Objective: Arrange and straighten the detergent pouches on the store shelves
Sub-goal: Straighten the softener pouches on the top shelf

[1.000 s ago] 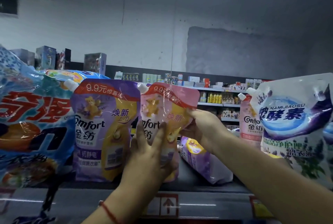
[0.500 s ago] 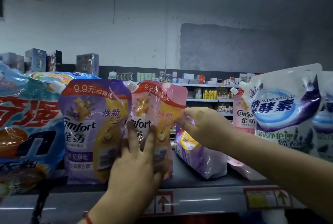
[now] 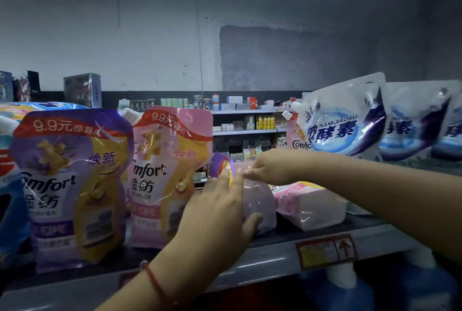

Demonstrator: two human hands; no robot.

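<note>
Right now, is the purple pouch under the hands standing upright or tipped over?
Tipped over. The purple pouch leans back, unlike the upright pink Comfort pouch beside it. The left hand grips it; the right hand touches its top.

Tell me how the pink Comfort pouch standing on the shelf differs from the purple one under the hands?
The pink pouch stands upright, front facing out, untouched; the purple pouch is slumped over, with the left hand and right hand on it. Their colours differ. Both sit on the shelf.

Both hands, left [image 3: 220, 213] and right [image 3: 268, 167], hold a slumped purple pouch [image 3: 257, 200] on the shelf [image 3: 272, 255] beside an upright pink pouch [image 3: 165, 175].
</note>
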